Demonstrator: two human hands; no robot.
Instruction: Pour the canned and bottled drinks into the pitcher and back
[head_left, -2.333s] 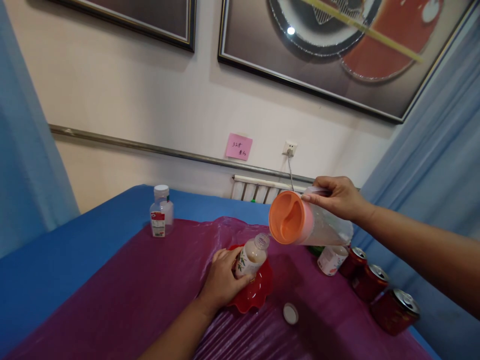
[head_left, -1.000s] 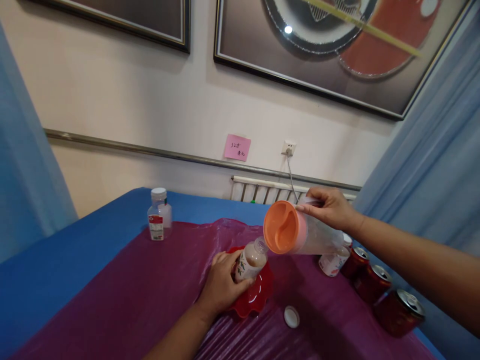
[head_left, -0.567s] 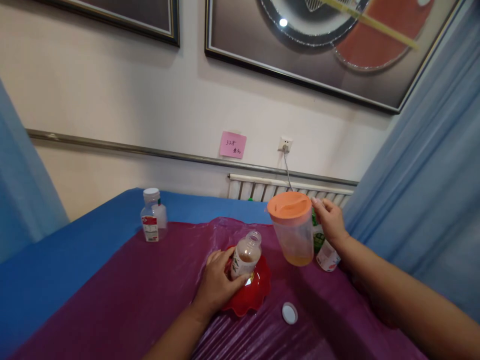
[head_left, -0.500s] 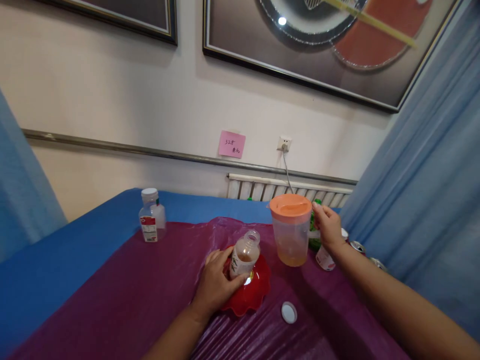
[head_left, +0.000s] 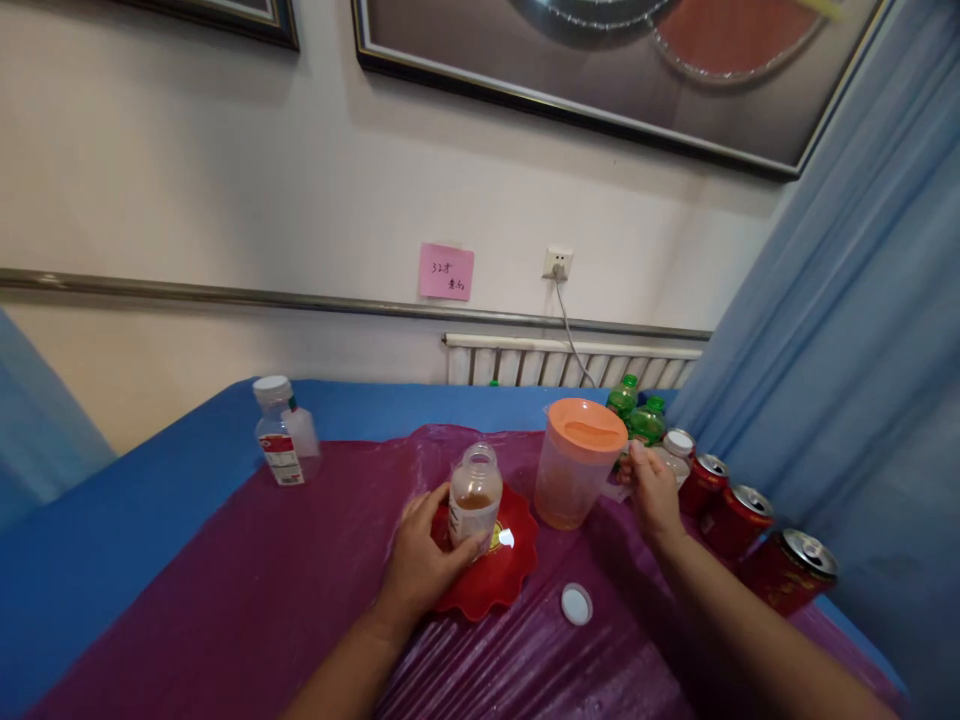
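Note:
My left hand (head_left: pixel 421 550) is wrapped round an uncapped clear bottle (head_left: pixel 476 490) with a white label and some amber liquid inside. The bottle stands nearly upright over a red scalloped plate (head_left: pixel 499 580); I cannot tell whether its base touches the plate. My right hand (head_left: pixel 651 490) grips the handle of a clear plastic jug (head_left: pixel 566 480) with an orange lid. A little liquid shows low in the jug, and its top leans slightly right. On the sheet in front of the jug lies a white bottle cap (head_left: pixel 576 604).
To the left stand a capped bottle with a red-and-white label (head_left: pixel 281 450) and a translucent container (head_left: pixel 304 440). Green bottles (head_left: pixel 646 422), a white-capped bottle (head_left: pixel 677 450) and several red cans (head_left: pixel 791 570) line the right side. Purple plastic sheeting (head_left: pixel 262 590) covers part of the blue table (head_left: pixel 180 455).
The bottle in my left hand has gone from tilted to nearly upright. The jug now leans right instead of standing straight. My view has shifted, showing more of the cans.

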